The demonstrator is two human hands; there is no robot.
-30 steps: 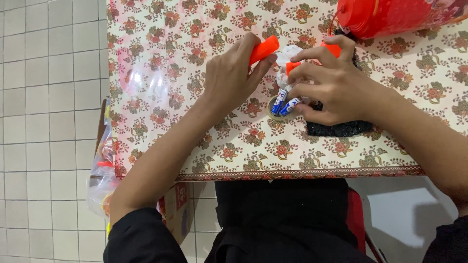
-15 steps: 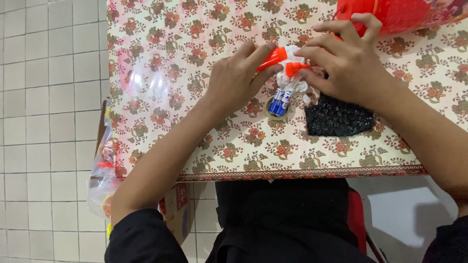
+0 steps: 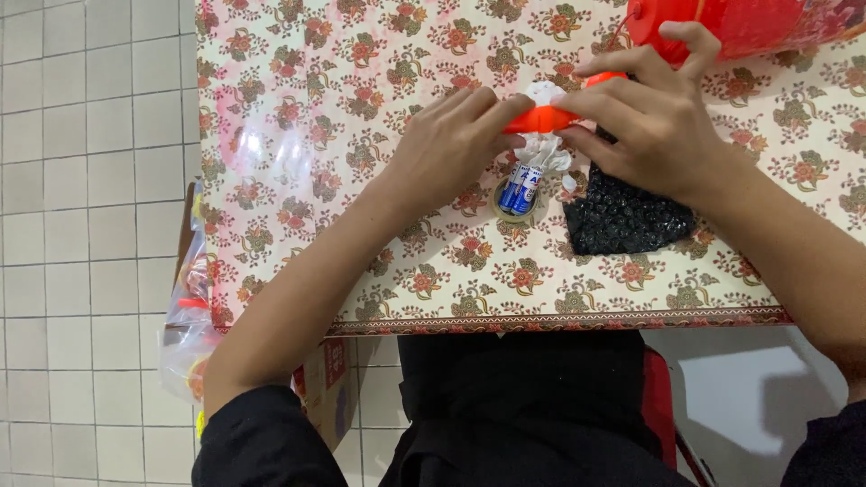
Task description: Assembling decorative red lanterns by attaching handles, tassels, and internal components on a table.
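Observation:
My left hand (image 3: 451, 149) and my right hand (image 3: 654, 126) both pinch a small orange plastic piece (image 3: 538, 119) above the table. A bit of white crumpled material (image 3: 544, 149) shows above and below the orange piece. Just under it lies a pair of blue and white batteries (image 3: 518, 188) on the flowered tablecloth (image 3: 361, 108). A black bubble-textured pouch (image 3: 625, 216) lies under my right wrist.
A red plastic thing (image 3: 740, 22) sits at the table's far right corner. Clear plastic wrap (image 3: 271, 149) lies on the cloth at left. A clear bag with colourful contents (image 3: 189, 325) and a cardboard box (image 3: 325, 388) hang beside the table's left edge over tiled floor.
Both hands have come together on one orange piece; a second ago each held a separate orange part. The black pouch has become more uncovered as my right hand rose.

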